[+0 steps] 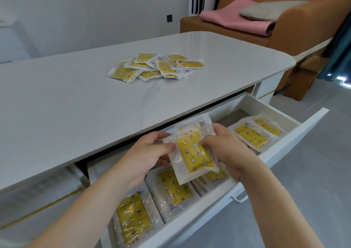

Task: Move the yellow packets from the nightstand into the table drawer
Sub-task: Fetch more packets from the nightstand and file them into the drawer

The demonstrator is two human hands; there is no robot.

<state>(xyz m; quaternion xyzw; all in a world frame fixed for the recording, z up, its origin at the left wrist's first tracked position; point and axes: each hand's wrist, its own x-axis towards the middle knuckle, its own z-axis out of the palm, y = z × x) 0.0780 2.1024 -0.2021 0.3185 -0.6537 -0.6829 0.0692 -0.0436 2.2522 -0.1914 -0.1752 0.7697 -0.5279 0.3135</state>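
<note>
Both hands hold a small stack of yellow packets (193,152) above the open white drawer (281,149). My left hand (152,150) pinches the stack's left edge, and my right hand (224,149) grips its right side. Several more yellow packets (174,188) lie in rows inside the drawer, with another group of packets (252,133) at its right end. A loose pile of yellow packets (157,66) sits on the grey tabletop (76,99) further back.
The drawer front has a small white handle (240,198) near my right forearm. A brown armchair (296,29) with a pink blanket (233,17) and a grey cushion stands behind the table on the right. Grey floor lies right of the drawer.
</note>
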